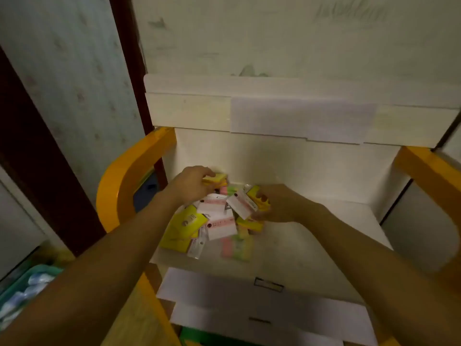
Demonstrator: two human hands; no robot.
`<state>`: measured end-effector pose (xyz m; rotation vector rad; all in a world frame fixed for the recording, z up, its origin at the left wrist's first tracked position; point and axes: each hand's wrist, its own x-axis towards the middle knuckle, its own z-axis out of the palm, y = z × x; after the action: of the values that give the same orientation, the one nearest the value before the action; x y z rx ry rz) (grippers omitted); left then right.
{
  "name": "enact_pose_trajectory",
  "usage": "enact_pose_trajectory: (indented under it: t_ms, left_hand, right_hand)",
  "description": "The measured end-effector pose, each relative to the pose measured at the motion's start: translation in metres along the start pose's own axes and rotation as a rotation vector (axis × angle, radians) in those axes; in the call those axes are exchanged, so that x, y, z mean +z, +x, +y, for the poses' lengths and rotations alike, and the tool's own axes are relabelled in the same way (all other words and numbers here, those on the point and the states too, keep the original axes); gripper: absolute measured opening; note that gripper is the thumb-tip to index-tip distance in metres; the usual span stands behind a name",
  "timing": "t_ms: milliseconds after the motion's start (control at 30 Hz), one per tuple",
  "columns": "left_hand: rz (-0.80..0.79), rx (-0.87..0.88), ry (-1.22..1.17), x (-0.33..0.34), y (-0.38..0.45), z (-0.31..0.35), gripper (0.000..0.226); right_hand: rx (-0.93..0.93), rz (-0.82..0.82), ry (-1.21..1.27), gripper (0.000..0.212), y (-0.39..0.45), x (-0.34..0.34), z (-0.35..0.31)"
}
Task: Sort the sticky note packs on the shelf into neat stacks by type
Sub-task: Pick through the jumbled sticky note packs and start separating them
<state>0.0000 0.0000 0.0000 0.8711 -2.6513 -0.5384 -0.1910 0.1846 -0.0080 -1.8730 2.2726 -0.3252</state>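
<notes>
Left hand grips a yellow pack at 11 o'clock of the pile of sticky note packs. Right hand holds yellow and white packs at 2 o'clock. Pile lies on the white shelf.

Left hand grips a yellow sticky-note pack at the white shelf's back edge; right hand pinches a white-labelled yellow pack above the jumbled pile.

Shelf board: bare to the right of the loose pile of sticky note packs, giving open room there. Orange side rails, left and right, bound the bay; the upper shelf edge overhangs the rear.
</notes>
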Motion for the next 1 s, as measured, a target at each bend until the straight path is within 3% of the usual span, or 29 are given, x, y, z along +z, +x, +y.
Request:
enact_pose_trajectory:
  t_ms: [133, 200, 300, 467, 533, 600, 700, 867, 1000]
  left_hand:
    - [-0.137, 0.041, -0.043, 0.011, 0.015, -0.027, 0.037]
    - [-0.161, 0.089, -0.051, 0.012, 0.025, -0.032, 0.053]
    - [-0.207, 0.185, 0.007, 0.014, 0.038, -0.035, 0.076]
    - [-0.298, 0.272, 0.085, 0.027, 0.048, -0.033, 0.078]
    - [-0.272, 0.282, 0.057, 0.028, 0.049, -0.034, 0.082]
    - [-0.232, 0.269, 0.029, 0.027, 0.050, -0.037, 0.084]
    - [-0.198, 0.226, 0.013, 0.024, 0.049, -0.043, 0.075]
    - [-0.106, 0.025, -0.141, 0.016, 0.053, -0.065, 0.061]
    - [-0.044, -0.045, -0.086, 0.009, 0.067, -0.080, 0.054]
  right_hand:
    - [0.105, -0.020, 0.042, 0.058, 0.026, 0.016, 0.004]
    - [0.148, -0.004, 0.046, 0.064, 0.036, 0.021, 0.006]
    - [0.190, -0.007, 0.042, 0.052, 0.048, 0.026, 0.016]
    - [0.258, -0.089, 0.054, 0.065, 0.058, 0.033, 0.026]
    - [0.233, -0.100, 0.097, 0.051, 0.059, 0.039, 0.026]
    - [0.212, -0.092, 0.136, 0.044, 0.063, 0.045, 0.024]
    - [0.234, -0.067, 0.201, 0.051, 0.072, 0.053, 0.022]
    - [0.248, -0.039, 0.264, 0.046, 0.078, 0.059, 0.024]
    - [0.227, 0.052, 0.258, 0.050, 0.073, 0.055, 0.027]
